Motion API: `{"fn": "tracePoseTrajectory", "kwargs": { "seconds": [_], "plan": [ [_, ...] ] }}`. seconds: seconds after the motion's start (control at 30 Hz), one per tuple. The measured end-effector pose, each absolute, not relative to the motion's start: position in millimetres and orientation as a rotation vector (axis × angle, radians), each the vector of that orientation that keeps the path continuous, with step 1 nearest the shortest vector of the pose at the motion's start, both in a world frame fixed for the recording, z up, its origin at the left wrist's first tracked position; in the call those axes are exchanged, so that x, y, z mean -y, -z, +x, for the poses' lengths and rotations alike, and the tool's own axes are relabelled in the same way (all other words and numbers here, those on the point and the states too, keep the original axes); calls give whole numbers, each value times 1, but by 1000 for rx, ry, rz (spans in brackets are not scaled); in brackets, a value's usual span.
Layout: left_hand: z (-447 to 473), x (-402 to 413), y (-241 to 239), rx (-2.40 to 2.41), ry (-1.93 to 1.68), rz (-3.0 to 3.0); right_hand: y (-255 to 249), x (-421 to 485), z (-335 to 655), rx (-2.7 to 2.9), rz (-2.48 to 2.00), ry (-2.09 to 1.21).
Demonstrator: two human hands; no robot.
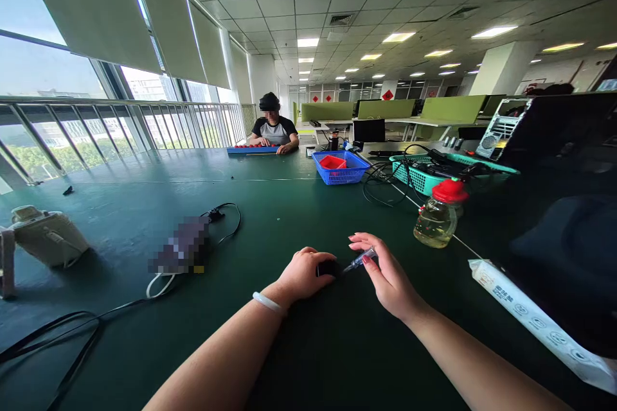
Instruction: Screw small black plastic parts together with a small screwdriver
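Note:
My left hand (pixel 306 273), with a pale bracelet at the wrist, is closed around a small black object (pixel 328 268) on the dark green table (pixel 270 218). Its exact kind is not clear, as the fingers cover part of it. Between the thumb and fingers of my right hand (pixel 388 276) is a screwdriver (pixel 360 259) with a clear, bluish handle. The tool slants down to the left, and its tip meets or nearly meets the black object; contact cannot be made out.
Right of my hands stand a red-capped bottle (pixel 436 221) and a long white packet (pixel 540 321). Farther back are a blue basket (pixel 341 174) and a green basket (pixel 417 178) with cables. A canteen (pixel 48 237) stands left. A person (pixel 274 131) sits across the table.

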State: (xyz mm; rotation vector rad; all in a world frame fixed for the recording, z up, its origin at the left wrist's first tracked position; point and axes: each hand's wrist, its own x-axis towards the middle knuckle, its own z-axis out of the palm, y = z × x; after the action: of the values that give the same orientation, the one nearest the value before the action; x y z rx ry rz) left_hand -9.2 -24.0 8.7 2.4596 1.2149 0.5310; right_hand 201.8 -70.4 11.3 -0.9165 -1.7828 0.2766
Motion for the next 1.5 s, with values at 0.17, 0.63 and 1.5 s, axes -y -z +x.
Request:
{"fn": "tracePoseTrajectory", "kwargs": {
  "seconds": [0.17, 0.63, 1.5],
  "plan": [
    [-9, 26, -11, -1231, -521, 2489, -10, 70, 204, 1767, -877, -409],
    [-8, 25, -13, -1228, -474, 2598, -15, 83, 191, 1917, -847, -117],
    [-9, 24, -10, -1243, -468, 2554, -18, 81, 196, 1923, -833, 21]
  ]
}}
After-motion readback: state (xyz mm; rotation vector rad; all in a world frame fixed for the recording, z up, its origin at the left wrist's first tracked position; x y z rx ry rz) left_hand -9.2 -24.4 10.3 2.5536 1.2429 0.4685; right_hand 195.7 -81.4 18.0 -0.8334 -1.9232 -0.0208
